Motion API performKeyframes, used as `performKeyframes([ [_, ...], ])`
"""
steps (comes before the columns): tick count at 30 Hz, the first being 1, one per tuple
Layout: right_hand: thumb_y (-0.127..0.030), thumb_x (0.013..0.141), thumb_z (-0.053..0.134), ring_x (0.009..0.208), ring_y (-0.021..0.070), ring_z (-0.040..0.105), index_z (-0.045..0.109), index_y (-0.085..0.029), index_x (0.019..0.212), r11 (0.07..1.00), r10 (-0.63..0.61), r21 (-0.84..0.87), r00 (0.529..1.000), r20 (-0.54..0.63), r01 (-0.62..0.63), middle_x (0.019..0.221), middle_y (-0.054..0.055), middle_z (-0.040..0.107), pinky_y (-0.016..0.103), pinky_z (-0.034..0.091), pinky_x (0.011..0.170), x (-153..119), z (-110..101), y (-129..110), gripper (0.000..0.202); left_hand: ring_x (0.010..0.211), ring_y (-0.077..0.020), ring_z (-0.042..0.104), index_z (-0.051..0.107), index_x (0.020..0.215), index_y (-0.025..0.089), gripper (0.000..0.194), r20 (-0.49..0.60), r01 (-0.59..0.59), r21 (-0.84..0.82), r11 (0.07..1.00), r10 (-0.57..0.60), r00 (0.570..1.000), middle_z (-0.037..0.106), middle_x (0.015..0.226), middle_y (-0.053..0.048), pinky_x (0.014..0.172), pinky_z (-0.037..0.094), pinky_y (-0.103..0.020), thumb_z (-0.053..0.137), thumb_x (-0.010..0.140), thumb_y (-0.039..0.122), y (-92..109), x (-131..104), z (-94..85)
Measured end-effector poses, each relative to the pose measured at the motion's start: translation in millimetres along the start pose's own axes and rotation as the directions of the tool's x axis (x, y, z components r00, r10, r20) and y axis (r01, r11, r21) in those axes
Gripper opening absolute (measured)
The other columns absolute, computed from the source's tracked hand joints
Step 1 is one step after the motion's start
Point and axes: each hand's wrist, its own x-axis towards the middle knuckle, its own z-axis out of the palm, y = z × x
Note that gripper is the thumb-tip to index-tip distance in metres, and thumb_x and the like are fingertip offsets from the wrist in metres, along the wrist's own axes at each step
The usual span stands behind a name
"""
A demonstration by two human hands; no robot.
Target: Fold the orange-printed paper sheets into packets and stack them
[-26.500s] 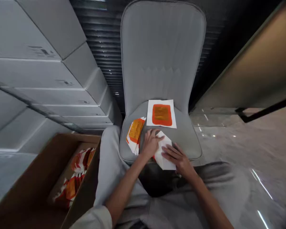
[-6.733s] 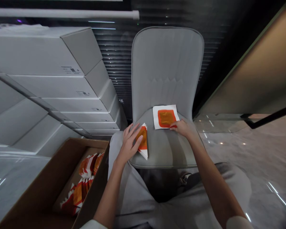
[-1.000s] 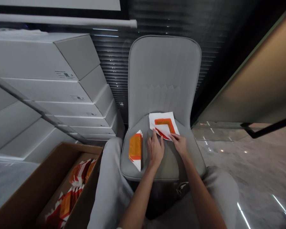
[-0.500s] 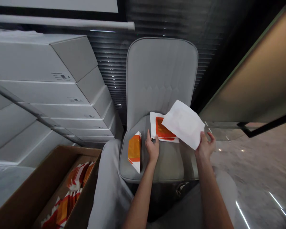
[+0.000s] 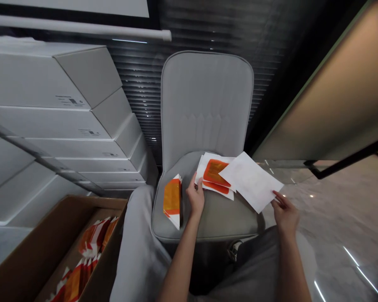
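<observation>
On the seat of a grey chair (image 5: 208, 222) lie several white sheets with orange printed panels (image 5: 216, 173), slightly fanned out. My left hand (image 5: 195, 199) is at their left corner, finger and thumb closed around the edge. Pinched by its right corner in my right hand (image 5: 286, 212) is a sheet of white paper (image 5: 252, 180), blank side up, tilted and overlapping the printed sheets' right end. Left of my left hand, a folded orange-and-white paper piece (image 5: 172, 201) rests on the seat, its ends pointed.
An open cardboard box (image 5: 28, 256) at lower left holds several folded orange-and-white pieces (image 5: 82, 268). White boxes (image 5: 40, 79) are stacked behind it. My legs flank the chair. A glass panel with a dark handle (image 5: 321, 170) stands at right.
My right hand has moved right and down, and the white sheet has shifted with it. The printed sheets have turned a little and fanned out. The view has shifted slightly.
</observation>
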Motion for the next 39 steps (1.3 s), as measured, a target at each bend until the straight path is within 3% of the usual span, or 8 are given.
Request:
performKeyframes([
  [4, -0.049, 0.074, 0.07, 0.072, 0.0257, 0.068, 0.082, -0.016, 0.101, 0.988, -0.041, -0.151, 0.986, -0.163, 0.016, 0.082, 0.01, 0.076, 0.036, 0.051, 0.067, -1, -17, 4, 0.044, 0.062, -0.0188, 0.071, 0.04, 0.154, 0.016, 0.066, 0.11, 0.081, -0.097, 0.992, -0.07, 0.991, 0.073, 0.081, -0.005, 0.061, 0.054, -0.029, 0.044, 0.101, 0.057, 1, 0, -0.3],
  [9, -0.052, 0.08, 0.072, 0.076, 0.0224, 0.065, 0.082, -0.018, 0.089, 0.956, -0.281, -0.161, 0.921, -0.268, 0.245, 0.101, 0.01, 0.071, 0.038, 0.053, 0.071, -6, -25, 4, 0.036, 0.118, -0.0232, 0.066, 0.062, 0.136, 0.019, 0.045, 0.128, -0.017, -0.033, 0.999, 0.022, 0.992, 0.07, 0.127, -0.011, 0.097, 0.053, -0.035, 0.04, 0.104, 0.042, 1, 2, -6.6],
  [13, -0.055, 0.081, 0.074, 0.085, 0.0248, 0.064, 0.081, -0.019, 0.085, 0.922, -0.373, -0.202, 0.899, -0.231, 0.331, 0.09, 0.008, 0.068, 0.043, 0.052, 0.082, -20, -26, -3, 0.037, 0.116, -0.0218, 0.066, 0.065, 0.131, 0.018, 0.038, 0.103, 0.002, -0.023, 1.0, 0.001, 0.995, 0.073, 0.121, -0.01, 0.099, 0.052, -0.035, 0.049, 0.099, 0.031, 0, 2, -9.2],
  [24, -0.046, 0.079, 0.078, 0.086, 0.0235, 0.063, 0.081, -0.02, 0.089, 0.95, -0.311, -0.028, 0.936, -0.167, 0.311, 0.092, 0.005, 0.067, 0.042, 0.051, 0.089, -59, -29, -25, 0.028, 0.079, -0.0201, 0.072, 0.079, 0.099, 0.017, 0.021, 0.038, -0.001, -0.015, 1.0, 0.001, 0.999, 0.079, 0.096, -0.009, 0.077, 0.055, -0.03, 0.063, 0.086, 0.021, -2, -1, -3.7],
  [30, -0.041, 0.079, 0.077, 0.088, 0.0228, 0.062, 0.081, -0.019, 0.095, 0.973, -0.219, 0.033, 0.956, -0.197, 0.23, 0.095, 0.005, 0.067, 0.041, 0.049, 0.092, -58, -34, -22, 0.027, 0.079, -0.023, 0.074, 0.079, 0.094, 0.017, 0.019, -0.042, -0.01, 0.069, 0.998, 0.013, 0.999, 0.079, 0.09, -0.01, 0.077, 0.057, -0.034, 0.063, 0.087, 0.022, -4, -5, -4.2],
  [33, -0.041, 0.081, 0.075, 0.089, 0.0236, 0.062, 0.081, -0.02, 0.094, 0.969, -0.239, 0.019, 0.955, -0.177, 0.246, 0.095, 0.006, 0.066, 0.042, 0.049, 0.091, -59, -37, -20, 0.026, 0.095, -0.0251, 0.074, 0.076, 0.108, 0.017, 0.026, -0.067, -0.026, 0.122, 0.992, 0.035, 0.997, 0.078, 0.103, -0.012, 0.089, 0.057, -0.038, 0.059, 0.091, 0.024, -4, -6, -4.2],
  [35, -0.041, 0.082, 0.074, 0.091, 0.0244, 0.063, 0.081, -0.02, 0.095, 0.956, -0.286, 0.02, 0.948, -0.141, 0.292, 0.098, 0.007, 0.067, 0.042, 0.05, 0.09, -60, -38, -22, 0.025, 0.123, -0.0265, 0.064, 0.068, 0.127, 0.018, 0.038, -0.067, -0.049, 0.152, 0.987, 0.06, 0.996, 0.068, 0.13, -0.013, 0.105, 0.05, -0.04, 0.057, 0.091, 0.021, -1, -6, -3.3],
  [39, -0.041, 0.083, 0.074, 0.101, 0.0272, 0.065, 0.08, -0.023, 0.095, 0.93, -0.368, 0.023, 0.929, 0.043, 0.368, 0.111, 0.009, 0.068, 0.045, 0.051, 0.092, -67, -37, -35, 0.023, 0.155, -0.0295, 0.019, 0.038, 0.155, 0.017, 0.071, -0.015, -0.193, 0.348, 0.917, 0.211, 0.977, 0.018, 0.168, -0.014, 0.12, 0.034, -0.047, 0.049, 0.086, 0.003, 13, -12, -2.8],
])
